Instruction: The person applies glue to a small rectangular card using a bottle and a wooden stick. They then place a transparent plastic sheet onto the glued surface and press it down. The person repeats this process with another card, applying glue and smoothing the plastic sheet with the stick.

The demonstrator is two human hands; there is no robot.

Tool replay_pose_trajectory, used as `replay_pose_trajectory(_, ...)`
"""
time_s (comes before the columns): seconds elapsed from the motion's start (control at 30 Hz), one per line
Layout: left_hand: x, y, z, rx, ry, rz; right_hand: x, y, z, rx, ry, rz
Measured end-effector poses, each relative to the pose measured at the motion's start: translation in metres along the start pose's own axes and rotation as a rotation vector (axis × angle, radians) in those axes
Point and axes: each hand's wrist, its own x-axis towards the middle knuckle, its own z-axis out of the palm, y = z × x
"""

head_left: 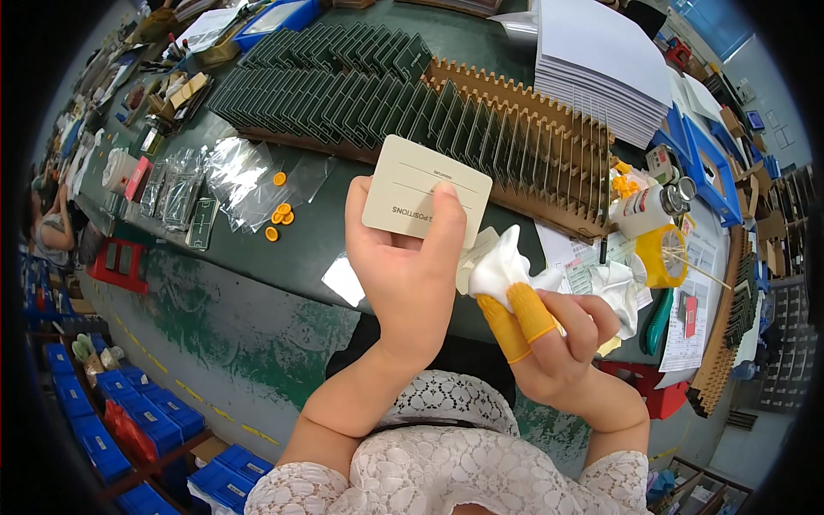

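Note:
My left hand point(399, 257) grips a cream rectangular plate point(412, 184) with rounded corners, thin dark lines and small dark print that stands upside down to me. Its thumb lies across the face and the fingers are behind. To the right, my right hand point(549, 335), with yellow finger cots point(506, 326) on two fingers, pinches a bunched white cloth point(502, 264). The cloth is close beside the plate's lower right. Partly behind the cloth, another cream piece point(475, 249) shows on the green table point(300, 223).
Slotted brown racks point(549, 193) hold rows of dark green plates point(343, 107) beyond my hands. Yellow finger cots point(281, 210) and clear bags point(240, 176) lie at left. At right are a white bottle point(644, 210), a yellow tape roll point(663, 256), a green cutter point(658, 322) and a paper stack point(601, 69).

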Motion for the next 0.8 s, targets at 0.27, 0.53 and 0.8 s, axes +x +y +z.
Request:
replay_pose_trajectory(0.27,0.01,0.0,-0.012,-0.17,-0.05,-0.202,-0.008,-0.002,-0.015,0.012,0.032,0.109)
replay_pose_trajectory(0.53,0.01,0.009,-0.022,-0.145,-0.295,-0.485,-0.024,0.011,-0.023,0.203,-0.052,0.476)
replay_pose_trajectory(0.8,0.009,0.007,-0.019,-0.069,-0.371,-0.508,-0.041,0.025,-0.017,0.501,-0.048,0.755)
